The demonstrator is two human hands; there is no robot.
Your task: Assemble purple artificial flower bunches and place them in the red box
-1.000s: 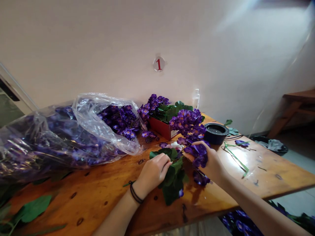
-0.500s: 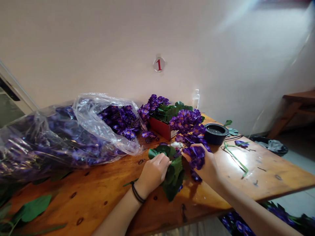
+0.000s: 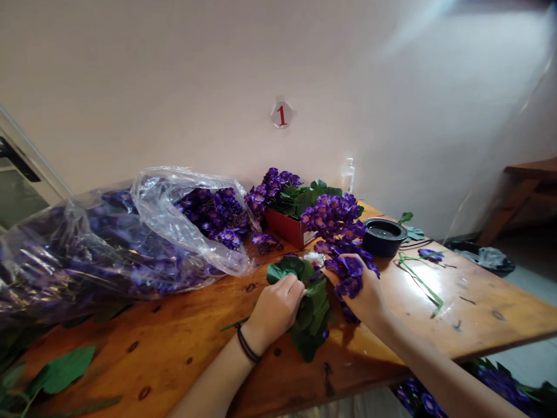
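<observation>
"What's the left hand [image 3: 275, 309] on?"

"A bunch of broad green leaves [image 3: 310, 313], with the fingers curled down over it in a narrow grip, near the table's front edge. Two dark bands [image 3: 247, 343] circle that wrist."

"And the right hand [image 3: 357, 285]?"

"Closed tight around a clump of purple blooms [image 3: 348, 277], just beside the leaves, at three o'clock from the left hand. Whether the blooms join the leaves, I can't tell."

"What's around the hands?"

"All on a wooden table [image 3: 474, 296], reckoning from the hands: a purple flower spray [image 3: 333, 217] at twelve o'clock, a red box [image 3: 282, 227] with more flowers and leaves at eleven, and a clear plastic bag [image 3: 165, 215] stuffed with purple flowers at ten. A dark blue bowl [image 3: 383, 237] sits at two, and a thin green stem [image 3: 420, 284] lies at three."

"And behind all that?"

"A pale wall with a round sign [image 3: 282, 114] showing a red 1, and a small clear bottle [image 3: 348, 176] near its foot"
</observation>
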